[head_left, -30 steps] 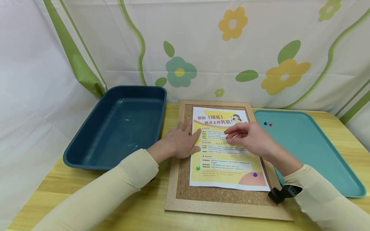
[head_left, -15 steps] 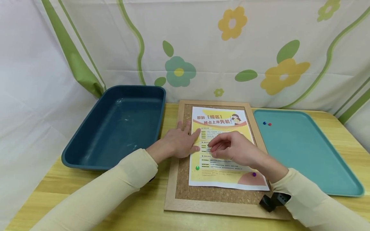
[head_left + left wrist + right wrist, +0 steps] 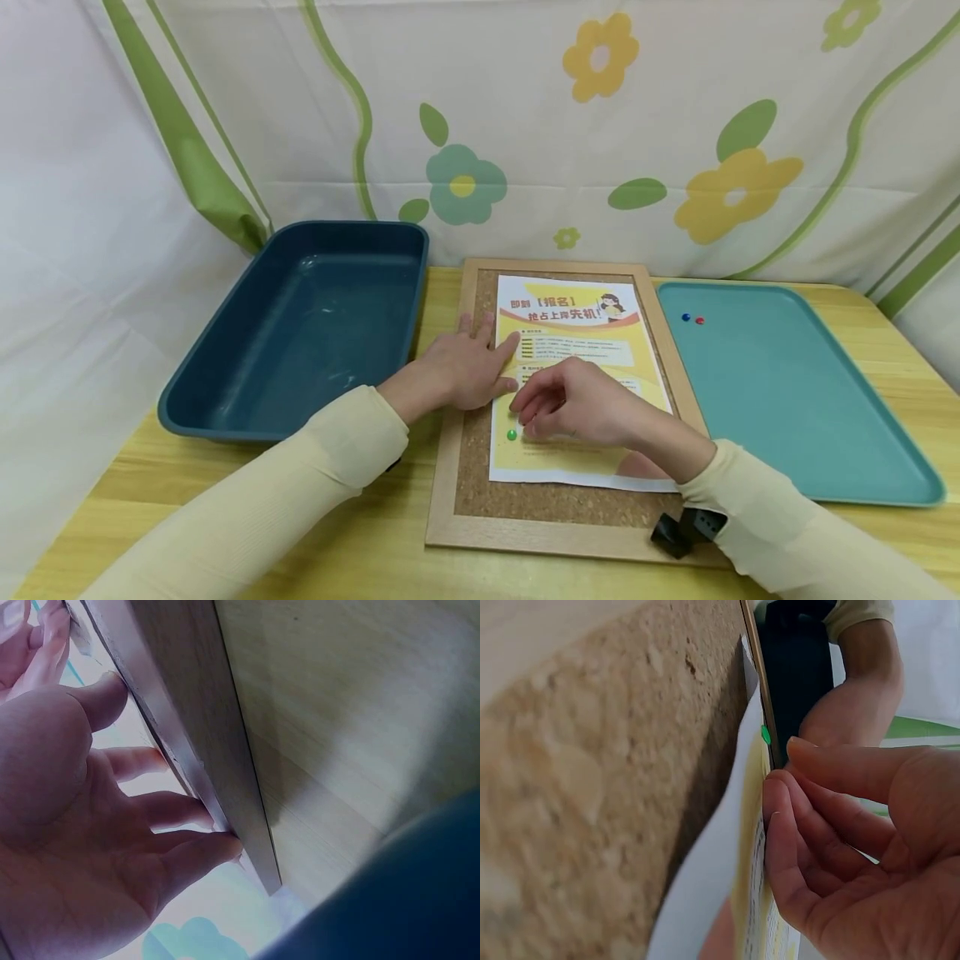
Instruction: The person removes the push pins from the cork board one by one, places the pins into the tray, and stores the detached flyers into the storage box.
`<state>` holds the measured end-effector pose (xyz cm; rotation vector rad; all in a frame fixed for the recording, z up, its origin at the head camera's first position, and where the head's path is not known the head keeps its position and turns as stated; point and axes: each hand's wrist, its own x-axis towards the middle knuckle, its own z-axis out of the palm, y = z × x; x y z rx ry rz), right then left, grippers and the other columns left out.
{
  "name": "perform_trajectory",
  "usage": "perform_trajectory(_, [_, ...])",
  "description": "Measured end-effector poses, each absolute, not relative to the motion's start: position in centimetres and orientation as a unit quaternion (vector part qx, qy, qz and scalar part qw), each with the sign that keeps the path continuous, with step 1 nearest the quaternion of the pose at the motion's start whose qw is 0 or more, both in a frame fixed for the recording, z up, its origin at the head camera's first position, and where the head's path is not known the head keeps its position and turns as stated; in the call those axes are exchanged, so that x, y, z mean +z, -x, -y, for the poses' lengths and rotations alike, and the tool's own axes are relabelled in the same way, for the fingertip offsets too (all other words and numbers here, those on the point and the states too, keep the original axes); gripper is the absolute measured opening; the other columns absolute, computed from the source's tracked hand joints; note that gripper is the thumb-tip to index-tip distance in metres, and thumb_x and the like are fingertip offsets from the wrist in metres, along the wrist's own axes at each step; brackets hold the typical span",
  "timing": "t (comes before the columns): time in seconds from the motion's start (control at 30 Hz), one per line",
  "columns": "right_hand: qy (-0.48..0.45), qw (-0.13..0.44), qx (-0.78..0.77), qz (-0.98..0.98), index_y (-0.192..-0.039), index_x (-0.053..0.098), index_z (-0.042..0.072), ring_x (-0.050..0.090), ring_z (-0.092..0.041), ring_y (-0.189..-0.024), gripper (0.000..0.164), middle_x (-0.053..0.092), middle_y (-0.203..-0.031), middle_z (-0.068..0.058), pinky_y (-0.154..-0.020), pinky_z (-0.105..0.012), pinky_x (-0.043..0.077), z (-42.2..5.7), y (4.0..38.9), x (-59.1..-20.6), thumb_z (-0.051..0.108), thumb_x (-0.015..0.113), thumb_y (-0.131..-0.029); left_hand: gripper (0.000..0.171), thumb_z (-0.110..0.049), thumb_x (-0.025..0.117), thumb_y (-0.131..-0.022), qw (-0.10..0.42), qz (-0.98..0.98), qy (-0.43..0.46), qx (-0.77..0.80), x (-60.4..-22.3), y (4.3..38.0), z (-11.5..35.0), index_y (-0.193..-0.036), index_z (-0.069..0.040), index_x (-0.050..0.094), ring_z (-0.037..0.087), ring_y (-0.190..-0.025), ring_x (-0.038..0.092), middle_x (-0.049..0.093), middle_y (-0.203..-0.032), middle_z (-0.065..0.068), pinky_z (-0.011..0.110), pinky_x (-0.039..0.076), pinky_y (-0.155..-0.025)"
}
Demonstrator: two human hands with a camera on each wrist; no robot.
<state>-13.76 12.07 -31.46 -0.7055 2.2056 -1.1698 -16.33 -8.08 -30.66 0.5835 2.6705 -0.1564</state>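
A printed paper poster [image 3: 540, 462] lies on a wood-framed corkboard [image 3: 555, 502]. My left hand [image 3: 468, 371] rests with spread fingers across the board's left frame and the poster's left edge; the left wrist view shows its fingertips along the frame. Over the poster's lower left, my right hand [image 3: 581, 406] hovers with loosely bent fingers. Its thumb and fingertips are right beside a green thumbtack [image 3: 512, 435] in the poster. In the right wrist view there is a gap between thumb and index finger, just short of the green tack [image 3: 766, 735]. My right hand and wrist hide the purple tack.
Left of the board stands a deep dark-blue basin [image 3: 300, 333]. On the right lies a teal tray [image 3: 787, 400] with a blue tack [image 3: 686, 317] and a red tack [image 3: 700, 321] near its upper left. A flower-printed curtain [image 3: 525, 100] hangs behind the table [image 3: 127, 492].
My right hand has moved left and toward me across the poster, from its middle down to the green tack, covering the purple tack. My left hand has stayed in place.
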Motion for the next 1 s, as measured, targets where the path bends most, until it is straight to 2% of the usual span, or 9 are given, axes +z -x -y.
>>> perform_trajectory(0.47, [0.261, 0.287, -0.409, -0.826, -0.099, 0.082, 0.008, 0.070, -0.011, -0.076, 0.013, 0.076, -0.083, -0.001, -0.073, -0.026, 0.057, -11.1, 13.6, -31.7, 0.003, 0.085, -0.087, 0.075, -0.060, 0.039, -0.111, 0.199, -0.955, -0.212, -0.056, -30.6, 16.3, 8.2, -0.173, -0.025, 0.015, 0.051, -0.162, 0.016, 0.009, -0.178, 0.022, 0.055, 0.046, -0.118])
perform_trajectory(1.0, [0.270, 0.274, -0.373, -0.844, -0.087, 0.083, 0.012, 0.063, -0.008, -0.068, 0.006, 0.072, -0.073, 0.004, -0.068, -0.026, 0.053, -10.6, 13.5, -31.5, 0.006, 0.086, -0.087, 0.075, -0.059, 0.039, -0.111, 0.197, -0.955, -0.212, -0.061, -30.5, 16.3, 8.1, -0.173, -0.026, 0.015, 0.051, -0.162, 0.017, 0.010, -0.178, 0.022, 0.057, 0.049, -0.115])
